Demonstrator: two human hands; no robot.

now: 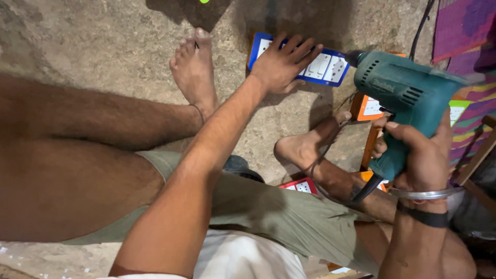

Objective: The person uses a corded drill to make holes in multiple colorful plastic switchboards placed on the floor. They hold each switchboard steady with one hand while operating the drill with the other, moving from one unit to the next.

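Right hand [421,155] grips a teal electric drill [403,98]; left hand [281,62] lies spread flat on a blue-framed switch board [330,70].

Drill [408,98]: teal plastic housing, matt, moulded vents. Switch board [323,67]: blue plastic frame, white plates, smooth, slightly glossy. Floor [119,46]: rough concrete, mottled, matt. Shorts [279,212]: olive woven cloth, creased. Bangle [426,195]: polished metal, shiny. Wrist band [423,216]: black, matt. Mat [465,31]: striped woven cloth.
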